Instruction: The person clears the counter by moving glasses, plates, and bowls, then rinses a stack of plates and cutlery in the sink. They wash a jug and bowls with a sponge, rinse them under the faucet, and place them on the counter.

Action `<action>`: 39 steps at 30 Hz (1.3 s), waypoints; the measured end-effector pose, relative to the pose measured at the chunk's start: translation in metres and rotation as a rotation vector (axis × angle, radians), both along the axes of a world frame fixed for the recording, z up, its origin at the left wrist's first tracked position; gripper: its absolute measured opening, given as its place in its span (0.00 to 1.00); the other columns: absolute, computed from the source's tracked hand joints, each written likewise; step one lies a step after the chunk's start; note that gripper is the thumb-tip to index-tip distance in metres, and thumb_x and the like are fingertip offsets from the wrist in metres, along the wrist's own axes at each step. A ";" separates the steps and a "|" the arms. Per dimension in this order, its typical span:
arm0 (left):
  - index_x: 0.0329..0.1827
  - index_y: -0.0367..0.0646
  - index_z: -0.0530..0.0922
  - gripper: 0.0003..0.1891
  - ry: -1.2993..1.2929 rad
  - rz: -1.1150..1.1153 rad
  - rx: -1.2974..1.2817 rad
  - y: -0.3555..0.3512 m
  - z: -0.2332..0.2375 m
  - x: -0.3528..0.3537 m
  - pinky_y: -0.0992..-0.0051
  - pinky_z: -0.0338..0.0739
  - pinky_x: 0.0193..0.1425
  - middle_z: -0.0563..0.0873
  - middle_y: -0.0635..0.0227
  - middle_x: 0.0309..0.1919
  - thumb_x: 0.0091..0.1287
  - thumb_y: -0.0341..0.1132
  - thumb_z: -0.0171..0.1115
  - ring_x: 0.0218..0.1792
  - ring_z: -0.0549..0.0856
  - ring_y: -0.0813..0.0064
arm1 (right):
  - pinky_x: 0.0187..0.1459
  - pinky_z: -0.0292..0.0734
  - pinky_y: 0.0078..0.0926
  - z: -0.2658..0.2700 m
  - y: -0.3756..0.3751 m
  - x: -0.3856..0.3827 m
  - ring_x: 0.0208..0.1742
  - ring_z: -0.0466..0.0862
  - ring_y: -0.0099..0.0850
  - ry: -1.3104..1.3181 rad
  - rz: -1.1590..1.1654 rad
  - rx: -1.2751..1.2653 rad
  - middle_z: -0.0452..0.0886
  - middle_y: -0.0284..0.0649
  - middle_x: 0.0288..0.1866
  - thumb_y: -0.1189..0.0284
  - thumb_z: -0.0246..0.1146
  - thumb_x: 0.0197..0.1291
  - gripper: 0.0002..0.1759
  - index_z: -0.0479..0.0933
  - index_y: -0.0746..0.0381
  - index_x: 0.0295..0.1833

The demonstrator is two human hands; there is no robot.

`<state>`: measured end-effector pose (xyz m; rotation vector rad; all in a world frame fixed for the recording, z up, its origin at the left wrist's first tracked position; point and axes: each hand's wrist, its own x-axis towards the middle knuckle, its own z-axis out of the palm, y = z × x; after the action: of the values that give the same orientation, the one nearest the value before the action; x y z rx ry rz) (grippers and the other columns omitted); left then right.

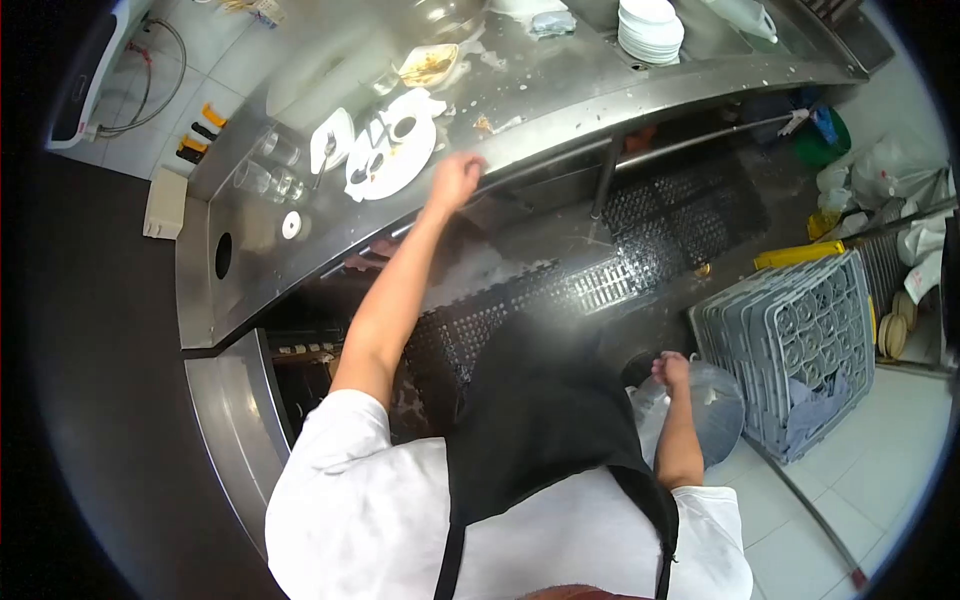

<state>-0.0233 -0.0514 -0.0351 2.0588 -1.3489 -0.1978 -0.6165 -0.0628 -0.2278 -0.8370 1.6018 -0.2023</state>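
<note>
My left hand [458, 180] is over the front edge of the steel counter [540, 135], just right of a large white oval plate [412, 165]. Its fingers are curled, and whether they hold anything is too small to tell. On that plate lie cups or small dishes, cutlery and food scraps. A white dish with a utensil [331, 140] is to its left, and a bowl with food remains [430, 66] stands behind it. My right hand [672, 370] is low at my right side, its fingers curled in, above a bin lined with a clear bag [712, 415].
Glasses [280, 148] stand on the counter's left part, near a round hole [223, 256]. Stacked white plates [650, 30] sit at the back. Grey dish racks [790, 340] stand on the floor at right, beside a black perforated mat [690, 215]. A green bin [822, 145] is farther back.
</note>
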 end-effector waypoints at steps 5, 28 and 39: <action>0.42 0.46 0.82 0.13 -0.249 0.026 0.040 -0.061 0.001 0.080 0.61 0.74 0.50 0.81 0.56 0.40 0.56 0.28 0.54 0.45 0.79 0.53 | 0.19 0.73 0.22 0.016 -0.062 0.053 0.22 0.78 0.23 -0.068 -0.111 -0.076 0.79 0.37 0.29 0.68 0.48 0.65 0.10 0.73 0.59 0.44; 0.50 0.40 0.76 0.19 0.443 -0.944 0.014 -0.158 0.051 -0.067 0.63 0.76 0.47 0.82 0.57 0.42 0.59 0.40 0.61 0.46 0.81 0.56 | 0.16 0.70 0.22 -0.006 0.044 0.095 0.20 0.78 0.26 -0.016 -0.108 0.291 0.77 0.36 0.24 0.67 0.50 0.63 0.10 0.73 0.58 0.34; 0.59 0.46 0.73 0.27 -0.379 0.487 0.695 -0.093 0.070 0.185 0.54 0.72 0.55 0.74 0.52 0.56 0.59 0.50 0.61 0.59 0.71 0.47 | 0.26 0.68 0.13 0.130 -0.286 0.244 0.25 0.72 0.17 -0.210 -0.199 -0.645 0.77 0.32 0.28 0.66 0.57 0.65 0.09 0.75 0.60 0.41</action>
<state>0.1617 -0.1446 0.0353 3.0706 -1.0065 -0.0620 -0.3727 -0.3487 -0.0976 -1.0954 1.4277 -0.9545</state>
